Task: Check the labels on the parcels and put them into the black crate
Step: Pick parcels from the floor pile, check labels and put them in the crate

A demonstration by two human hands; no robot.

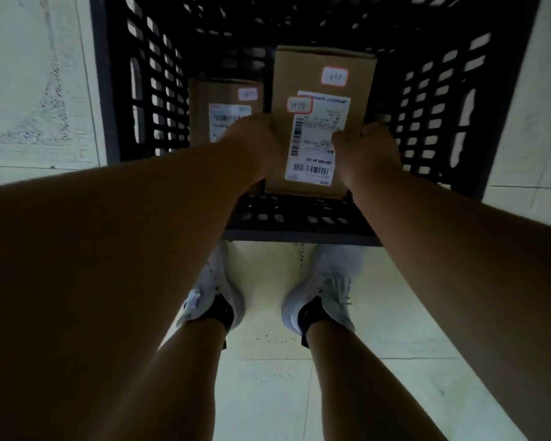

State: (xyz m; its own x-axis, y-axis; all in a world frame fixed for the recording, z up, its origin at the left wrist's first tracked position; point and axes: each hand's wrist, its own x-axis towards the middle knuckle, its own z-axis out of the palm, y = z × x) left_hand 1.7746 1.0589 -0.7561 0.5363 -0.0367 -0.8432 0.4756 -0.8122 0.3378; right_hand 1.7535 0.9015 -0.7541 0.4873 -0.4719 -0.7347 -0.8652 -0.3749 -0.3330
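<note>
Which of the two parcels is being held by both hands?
The larger parcel, gripped by the left hand and right hand. The smaller parcel lies untouched in the black crate.

The black lattice plastic crate (121,90) is cut off at twelve o'clock. Print on the brown cardboard parcel's white shipping label (315,138) is too blurred to read; the left hand (252,138) hides the second brown cardboard parcel (223,97) at its near end.

We see a pale tiled floor (379,393); on it stand the black crate (299,232) and our two sneakers (328,288).
</note>
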